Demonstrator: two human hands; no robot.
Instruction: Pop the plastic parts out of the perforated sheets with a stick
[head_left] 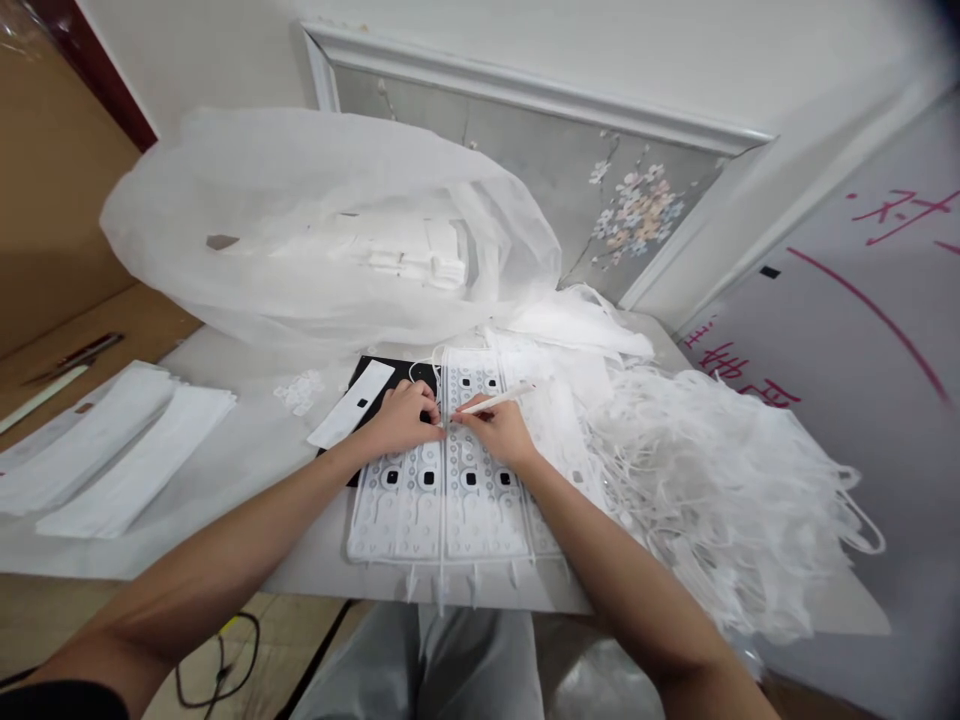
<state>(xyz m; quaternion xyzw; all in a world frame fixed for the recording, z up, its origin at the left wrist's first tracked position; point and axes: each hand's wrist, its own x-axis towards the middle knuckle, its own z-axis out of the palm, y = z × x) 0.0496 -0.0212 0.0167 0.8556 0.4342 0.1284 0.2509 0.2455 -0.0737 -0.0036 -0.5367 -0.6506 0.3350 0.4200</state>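
Observation:
My right hand (pixel 504 430) grips a slim white pen-like stick (pixel 499 397), slanting up to the right, with its lower end over the printed white sheets (pixel 401 520). These sheets carry grey patterns and black squares, and white cords run along them. My left hand (pixel 407 415) rests on the same sheets, fingers curled and closed, its thumb close to my right fingertips. What it pinches, if anything, is hidden. Beside it a white strip (pixel 349 408) with a black square lies on a black board (pixel 364 372), which the sheets partly cover.
Stacks of folded white strips (pixel 139 460) lie at the left. A heap of white cords and thin fabric (pixel 697 480) fills the right side. Behind stands a large translucent bag (pixel 330 160) with white pieces inside. A whiteboard (pixel 855 330) leans at the right, below which the table ends.

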